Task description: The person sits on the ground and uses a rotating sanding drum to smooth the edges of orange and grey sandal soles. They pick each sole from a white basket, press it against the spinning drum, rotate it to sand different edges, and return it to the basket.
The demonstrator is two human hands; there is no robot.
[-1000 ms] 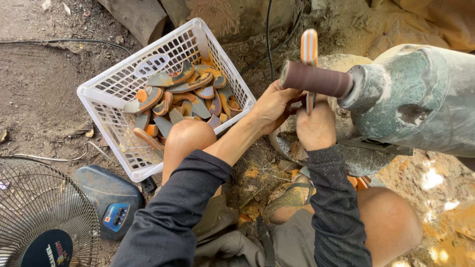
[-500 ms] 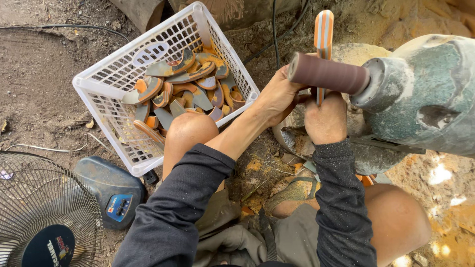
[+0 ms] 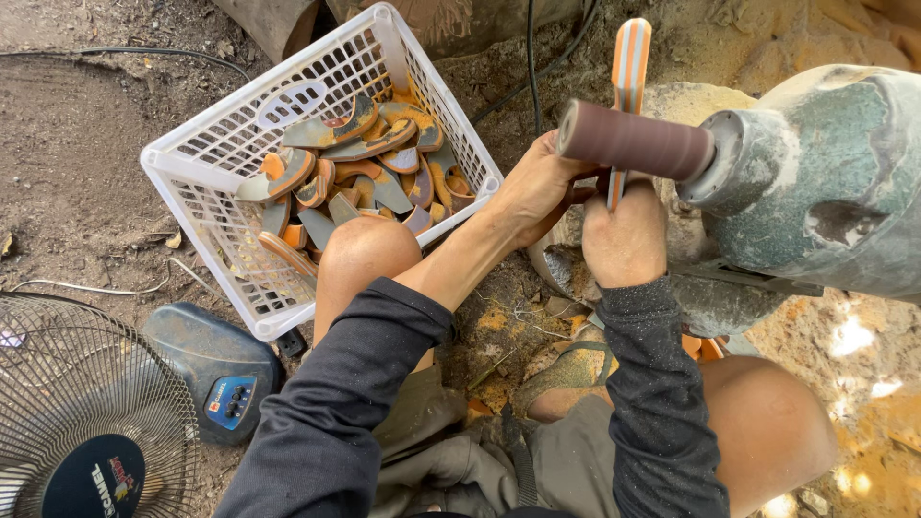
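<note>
Right of centre in the upper frame, an orange-and-grey striped handle piece stands nearly upright against the far side of a brown sanding drum; its lower end drops behind the drum and comes out into the right hand, which is closed in a fist around it; the left hand, just left of that, curls its fingers toward the same lower end, though the drum hides whether they actually clamp it. The drum sticks out leftward from a dusty green motor housing filling the right edge.

Judging by the pose, the step in hand is sanding: the piece is being pressed to the drum to shape or smooth an edge; the next move would seem to call for a steady two-handed hold, light even pressure, and fingers kept below the abrasive while the piece is slid or turned.

Further left, in the upper middle, a white plastic basket sits on the dirt ground, holding a heap of similar orange-and-grey curved pieces; the person's left knee is just beside its near corner; dark sleeves run down to the bottom of the frame. At lower left stands an electric fan with a wire guard and dark base; a thin cable trails across the soil above it.
</note>
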